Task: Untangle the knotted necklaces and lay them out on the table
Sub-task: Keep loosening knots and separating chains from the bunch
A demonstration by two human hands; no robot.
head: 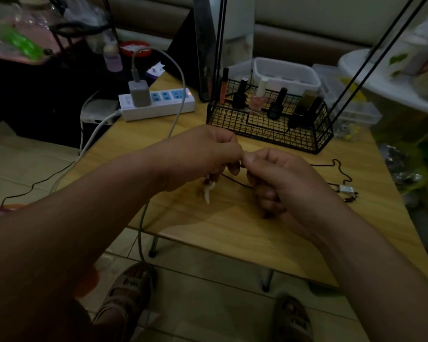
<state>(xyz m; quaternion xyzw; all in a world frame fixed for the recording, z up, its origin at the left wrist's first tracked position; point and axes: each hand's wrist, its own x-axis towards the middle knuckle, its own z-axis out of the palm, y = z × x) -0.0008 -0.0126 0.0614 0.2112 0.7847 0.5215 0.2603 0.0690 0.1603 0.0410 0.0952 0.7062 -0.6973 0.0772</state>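
Observation:
Both hands meet above the middle of the small wooden table (232,228). My left hand (203,154) pinches a thin dark necklace cord, and a white tooth-shaped pendant (208,192) dangles below its fingers. My right hand (279,178) has its fingers curled and pinches the same cord right beside the left fingertips. The black cord (235,181) runs under my hands and out to the right. There it loops on the table (341,169) and ends at a small silver rectangular pendant (346,188) lying flat near the right edge.
A black wire basket (269,124) with nail polish bottles stands just behind my hands. A white power strip (158,104) with a grey charger sits at the back left, its cable (143,225) hanging over the table's left edge. Clear plastic boxes (287,72) stand at the back right.

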